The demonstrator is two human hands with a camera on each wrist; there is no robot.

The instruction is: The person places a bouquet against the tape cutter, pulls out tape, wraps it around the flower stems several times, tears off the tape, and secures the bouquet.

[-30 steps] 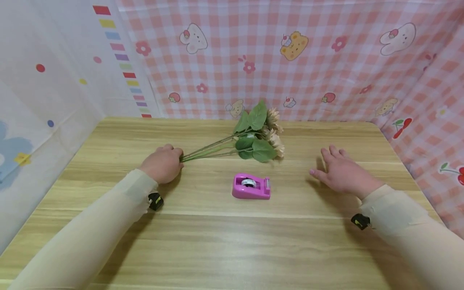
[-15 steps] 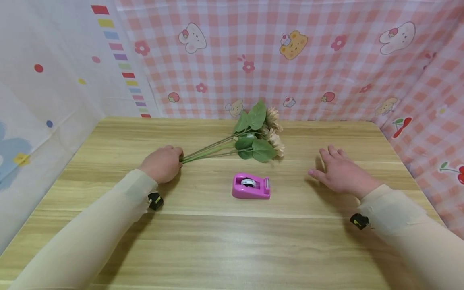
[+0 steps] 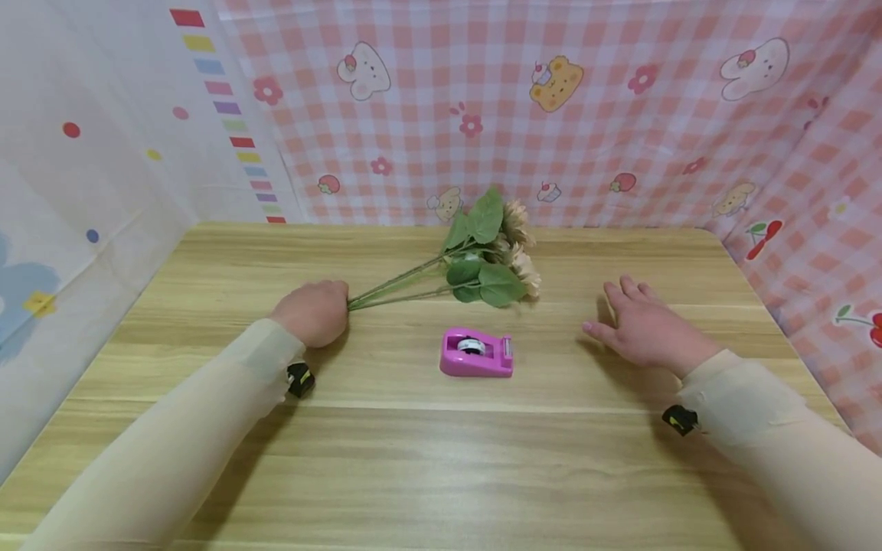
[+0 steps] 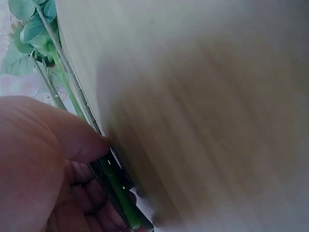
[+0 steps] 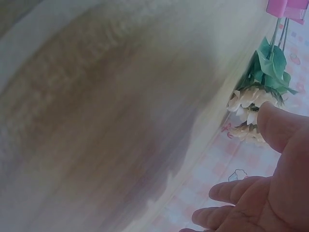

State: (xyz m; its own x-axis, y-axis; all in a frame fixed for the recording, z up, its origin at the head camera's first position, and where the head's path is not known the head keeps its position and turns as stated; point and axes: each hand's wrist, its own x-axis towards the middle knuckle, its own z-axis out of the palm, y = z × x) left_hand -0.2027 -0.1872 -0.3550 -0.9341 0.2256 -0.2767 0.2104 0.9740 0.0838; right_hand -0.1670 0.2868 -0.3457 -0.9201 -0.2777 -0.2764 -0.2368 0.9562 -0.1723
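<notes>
On the wooden table [image 3: 207,459], the flower bunch [image 3: 475,260] is laid with its long axis running from the gripped stem ends toward two o'clock, blooms near the far edge. The stems are clenched in the left hand [image 3: 313,312]. The right hand [image 3: 644,329] rests flat and relaxed, well apart at three o'clock. The pink tape dispenser [image 3: 477,353] sits between the hands, at six o'clock from the leaves.

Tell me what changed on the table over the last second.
Very little. The left hand closed a bit tighter round the flower stems, and the flower heads lifted slightly off the table. The right hand edged a touch to the left, fingers spread and holding nothing. The pink tape dispenser stayed where it was.
</notes>
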